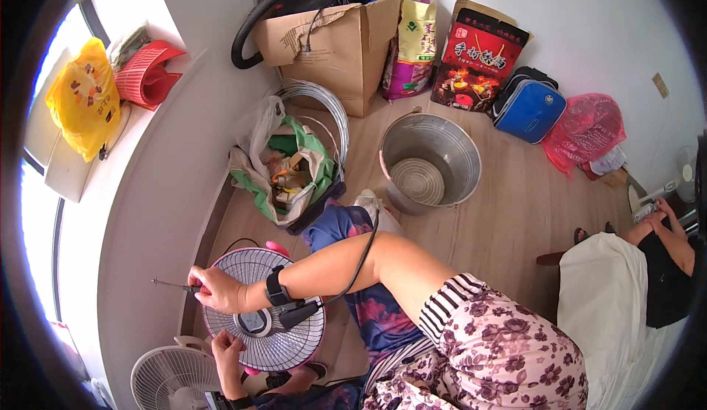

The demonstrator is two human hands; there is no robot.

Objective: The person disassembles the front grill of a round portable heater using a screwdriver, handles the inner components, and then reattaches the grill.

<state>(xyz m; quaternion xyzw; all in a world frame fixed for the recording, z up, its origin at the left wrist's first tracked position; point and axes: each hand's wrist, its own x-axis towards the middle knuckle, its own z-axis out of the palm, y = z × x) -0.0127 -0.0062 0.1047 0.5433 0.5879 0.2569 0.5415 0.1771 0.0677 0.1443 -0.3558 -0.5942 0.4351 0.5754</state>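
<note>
A round pink-rimmed appliance with a wire grille, a fan or a heater, stands before me. My right hand is over the left part of its grille, closed round a screwdriver whose thin metal shaft points left. Lower down, my left hand is at the grille's lower left edge with its fingertips pinched together. Whatever lies between those fingertips is too small to make out. A black strap with a cable circles my right wrist and hides part of the grille.
A white fan stands at the lower left. Beyond are an open bag of tools, a wire coil, a metal bucket and a cardboard box. Another person sits at right beside white cloth.
</note>
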